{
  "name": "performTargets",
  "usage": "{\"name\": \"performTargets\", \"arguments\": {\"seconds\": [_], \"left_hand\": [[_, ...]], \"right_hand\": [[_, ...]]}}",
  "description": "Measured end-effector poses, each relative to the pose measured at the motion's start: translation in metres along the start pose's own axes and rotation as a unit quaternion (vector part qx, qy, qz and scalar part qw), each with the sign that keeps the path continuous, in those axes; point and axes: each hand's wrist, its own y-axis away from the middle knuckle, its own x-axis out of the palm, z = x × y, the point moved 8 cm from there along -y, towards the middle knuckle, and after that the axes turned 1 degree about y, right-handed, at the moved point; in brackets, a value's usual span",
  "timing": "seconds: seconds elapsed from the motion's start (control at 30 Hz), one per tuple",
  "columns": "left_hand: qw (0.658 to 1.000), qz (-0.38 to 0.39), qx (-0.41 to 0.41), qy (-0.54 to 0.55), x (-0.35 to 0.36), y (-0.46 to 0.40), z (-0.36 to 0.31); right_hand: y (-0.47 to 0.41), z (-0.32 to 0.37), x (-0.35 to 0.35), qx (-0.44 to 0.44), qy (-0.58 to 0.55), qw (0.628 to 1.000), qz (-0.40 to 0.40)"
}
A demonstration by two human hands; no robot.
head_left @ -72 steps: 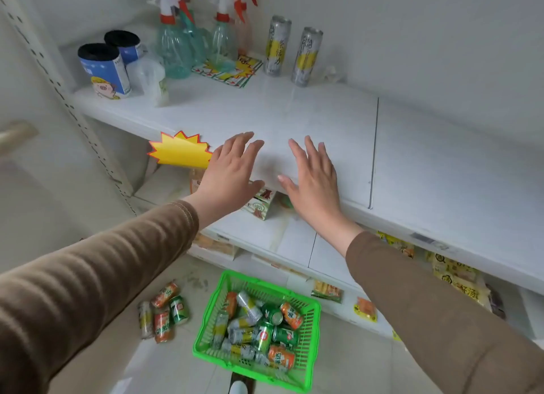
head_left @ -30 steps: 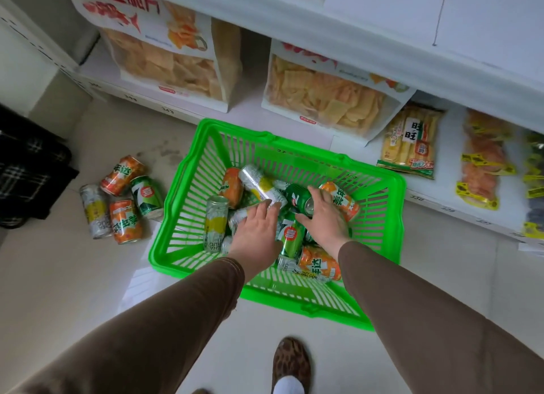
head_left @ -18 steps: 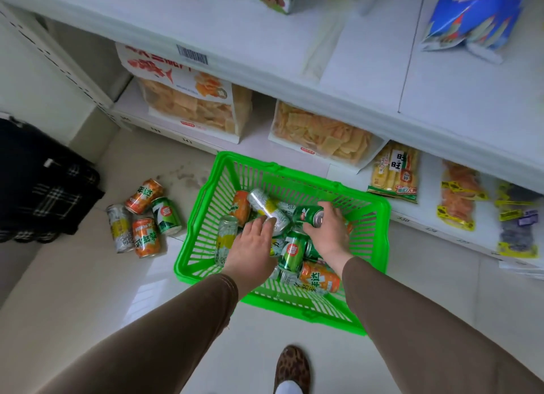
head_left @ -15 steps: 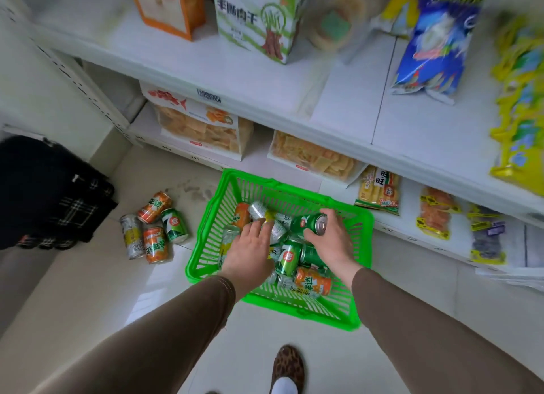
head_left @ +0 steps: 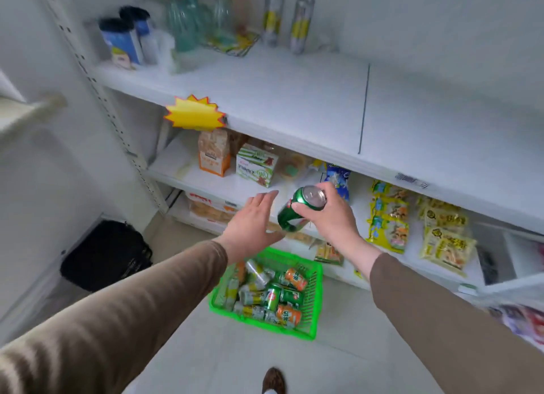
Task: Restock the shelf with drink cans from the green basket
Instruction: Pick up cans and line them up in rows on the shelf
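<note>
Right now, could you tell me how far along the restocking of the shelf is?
Early. Done: two tall cans stand at the back of the top shelf. In hand: the right hand grips a green can, lifted above the basket; the left hand is open and empty. Left: about a dozen cans lie in the basket.

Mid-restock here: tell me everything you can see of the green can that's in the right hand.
The green can is a shiny metal drink can with a silver top that looks unopened, and a red-and-white logo partly hidden on its side. It is tilted, top up and toward the camera, base down-left. The right hand grips its upper part, fingers over the rim. It hangs in the air above the green basket, before the snack shelves. The left hand is open beside it, not visibly touching.
</note>
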Motion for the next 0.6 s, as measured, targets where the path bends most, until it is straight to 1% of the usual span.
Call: {"name": "performTargets", "arguments": {"seconds": [0.13,0.27,0.33,0.5,0.6], "left_hand": [[0.999,-0.036,0.029,0.006,-0.068,-0.024,-0.037],[0.997,-0.068,0.029,0.013,-0.112,-0.065,-0.051],[0.997,-0.069,0.022,0.012,-0.123,-0.094,-0.052],[0.998,-0.064,-0.018,0.005,-0.130,-0.174,-0.045],[0.997,-0.065,-0.029,0.005,-0.128,-0.220,-0.041]], "right_hand": [[-0.022,0.064,-0.065,-0.031,0.004,0.999,-0.033],[-0.060,0.099,-0.104,-0.041,0.030,0.996,-0.073],[-0.089,0.104,-0.111,-0.027,0.044,0.996,-0.071],[-0.182,0.101,-0.111,0.008,0.072,0.997,-0.036],[-0.232,0.095,-0.113,0.044,0.072,0.996,-0.041]]}}
